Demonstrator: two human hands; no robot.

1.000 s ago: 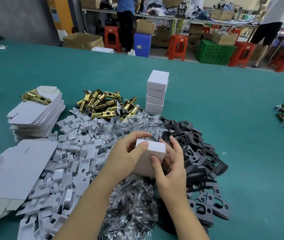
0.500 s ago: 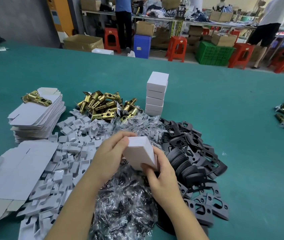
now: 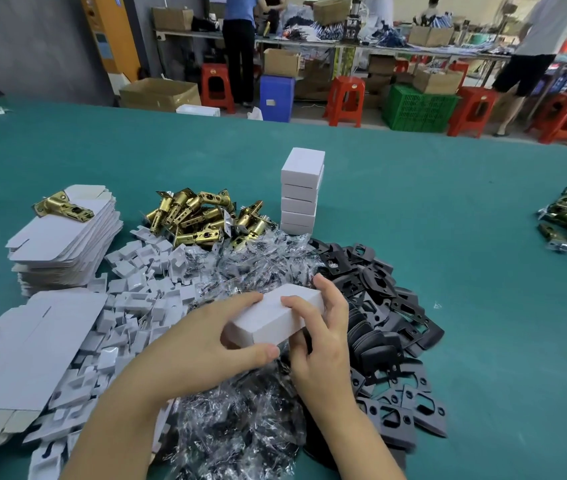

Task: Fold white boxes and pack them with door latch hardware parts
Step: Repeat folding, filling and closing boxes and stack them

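Box (image 3: 275, 317), white, closed, held at lower centre of frame above bagged parts (image 3: 240, 427). Gripped by left hand (image 3: 202, 344) at near end, right hand (image 3: 323, 334) at far end. Judged light, crushable card; best held by edges.

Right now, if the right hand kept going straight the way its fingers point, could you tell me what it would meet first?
The right hand grips the box, fingers pointing up and away. Beyond them lie the clear bags, probably met first, then the box stack; depth is uncertain.
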